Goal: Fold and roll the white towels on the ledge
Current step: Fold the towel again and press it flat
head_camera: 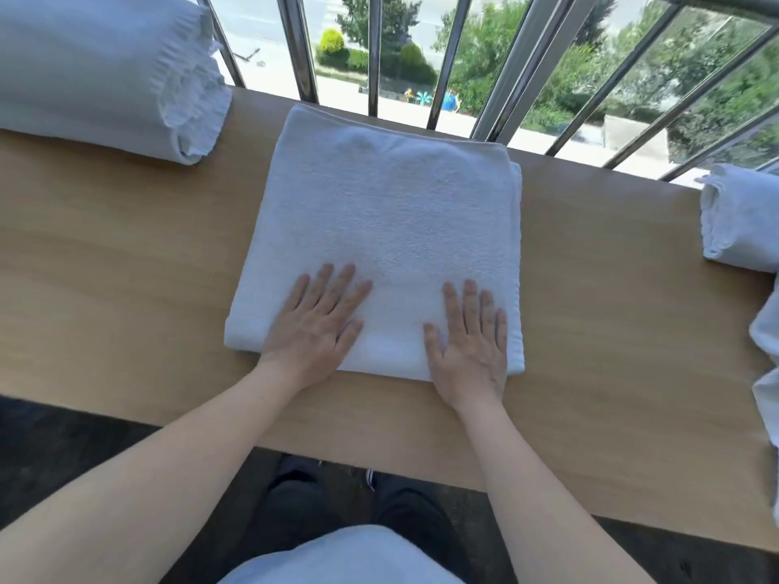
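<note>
We press our left hand (314, 326) and right hand (470, 347) flat on the folded white towel (388, 212), fingers (323, 284) straight and slightly spread, gripping nothing. The towel lies on the wooden table (126, 255) and stretches ahead of our fingers to the window bars (301, 44); its near edge sits under our palms. Far left of our fingers rests a rolled towel (97, 73). Well off to the right are a smaller roll (742, 217) and a loose towel (769, 360).

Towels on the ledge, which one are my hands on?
The middle towel, folded flat under the left hand and right hand; the left towel and right towel are rolled, untouched.
</note>
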The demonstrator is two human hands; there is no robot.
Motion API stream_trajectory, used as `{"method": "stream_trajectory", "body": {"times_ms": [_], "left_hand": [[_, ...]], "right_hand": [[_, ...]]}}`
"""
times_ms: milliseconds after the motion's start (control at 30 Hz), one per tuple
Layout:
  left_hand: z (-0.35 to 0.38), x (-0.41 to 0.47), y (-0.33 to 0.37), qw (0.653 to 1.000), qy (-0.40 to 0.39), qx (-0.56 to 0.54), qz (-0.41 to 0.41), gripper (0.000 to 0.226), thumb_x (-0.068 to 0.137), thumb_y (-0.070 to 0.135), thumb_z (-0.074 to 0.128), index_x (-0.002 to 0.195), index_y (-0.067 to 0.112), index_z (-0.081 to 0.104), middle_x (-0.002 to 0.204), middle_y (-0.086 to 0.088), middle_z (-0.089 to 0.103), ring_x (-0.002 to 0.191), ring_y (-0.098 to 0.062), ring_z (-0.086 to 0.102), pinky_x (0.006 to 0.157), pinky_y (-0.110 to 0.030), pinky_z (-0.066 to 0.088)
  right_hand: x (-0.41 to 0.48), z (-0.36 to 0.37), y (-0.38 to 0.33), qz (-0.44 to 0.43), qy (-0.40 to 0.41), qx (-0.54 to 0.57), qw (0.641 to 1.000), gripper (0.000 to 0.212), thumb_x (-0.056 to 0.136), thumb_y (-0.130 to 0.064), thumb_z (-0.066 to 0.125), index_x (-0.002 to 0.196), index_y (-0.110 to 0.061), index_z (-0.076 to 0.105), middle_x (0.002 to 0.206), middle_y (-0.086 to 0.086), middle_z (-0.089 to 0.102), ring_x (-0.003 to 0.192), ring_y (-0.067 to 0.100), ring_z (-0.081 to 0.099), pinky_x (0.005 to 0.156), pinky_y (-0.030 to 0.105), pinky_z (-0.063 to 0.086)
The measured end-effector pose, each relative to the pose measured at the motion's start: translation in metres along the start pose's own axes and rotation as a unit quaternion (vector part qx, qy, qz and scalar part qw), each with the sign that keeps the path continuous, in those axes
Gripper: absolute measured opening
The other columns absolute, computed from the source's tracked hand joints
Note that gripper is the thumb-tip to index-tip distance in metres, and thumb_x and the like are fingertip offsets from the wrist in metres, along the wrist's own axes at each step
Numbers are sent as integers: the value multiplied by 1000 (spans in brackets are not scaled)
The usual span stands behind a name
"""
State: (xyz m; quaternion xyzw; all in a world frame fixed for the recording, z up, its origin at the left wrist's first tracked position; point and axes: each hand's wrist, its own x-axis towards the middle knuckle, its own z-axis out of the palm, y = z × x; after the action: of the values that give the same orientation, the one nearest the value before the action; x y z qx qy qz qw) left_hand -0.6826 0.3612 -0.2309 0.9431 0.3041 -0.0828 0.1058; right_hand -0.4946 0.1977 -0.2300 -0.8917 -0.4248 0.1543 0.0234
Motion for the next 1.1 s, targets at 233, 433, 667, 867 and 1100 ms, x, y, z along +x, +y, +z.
{"method": "stream_trajectory", "body": {"times_ms": [233, 433, 667, 867, 1100], "left_hand": [[-1, -36, -12, 996, -15, 0, -89, 71, 94, 68, -4, 155, 35, -20, 165, 5, -26, 150, -19, -29, 124, -41, -13], [-3, -59, -24, 1000, -13, 13, -21, 92, 85, 83, 19, 158, 36, -12, 167, -2, -15, 154, -30, -15, 125, -47, -4], [-4, -81, -35, 994, 76, 44, 61, 85, 69, 38, 88, 144, 14, 55, 146, -18, 53, 130, -50, 51, 106, -61, 43], [-30, -86, -47, 988, 121, 15, 96, 63, 55, 11, 92, 114, 7, 72, 117, -14, 73, 104, -41, 70, 85, -50, 56], [-64, -78, -79, 944, 299, -75, 114, 43, 64, 42, 86, 101, 20, 76, 91, 3, 77, 81, -21, 73, 78, -36, 54]], "right_hand": [[-16, -7, -19, -4, -44, 3, 999, 68, 97, -64, 1, 153, -36, -23, 161, 3, -31, 146, 23, -34, 117, 49, -22], [-38, 4, -28, -111, -21, -51, 992, 99, 85, -79, 38, 153, -40, -21, 161, 3, -32, 145, 37, -32, 118, 55, -17], [-61, 3, -54, -58, -29, -104, 992, 85, 95, -50, 51, 157, -38, -6, 167, 12, 3, 150, 42, 10, 121, 56, 4], [-69, -19, -75, -22, 23, -47, 998, 57, 90, -28, 60, 145, -23, 44, 137, 4, 57, 119, 28, 52, 100, 40, 38], [-62, -66, -77, 21, 121, 37, 992, 33, 80, -32, 59, 112, -26, 65, 92, -5, 68, 83, 25, 63, 71, 31, 31]]}}
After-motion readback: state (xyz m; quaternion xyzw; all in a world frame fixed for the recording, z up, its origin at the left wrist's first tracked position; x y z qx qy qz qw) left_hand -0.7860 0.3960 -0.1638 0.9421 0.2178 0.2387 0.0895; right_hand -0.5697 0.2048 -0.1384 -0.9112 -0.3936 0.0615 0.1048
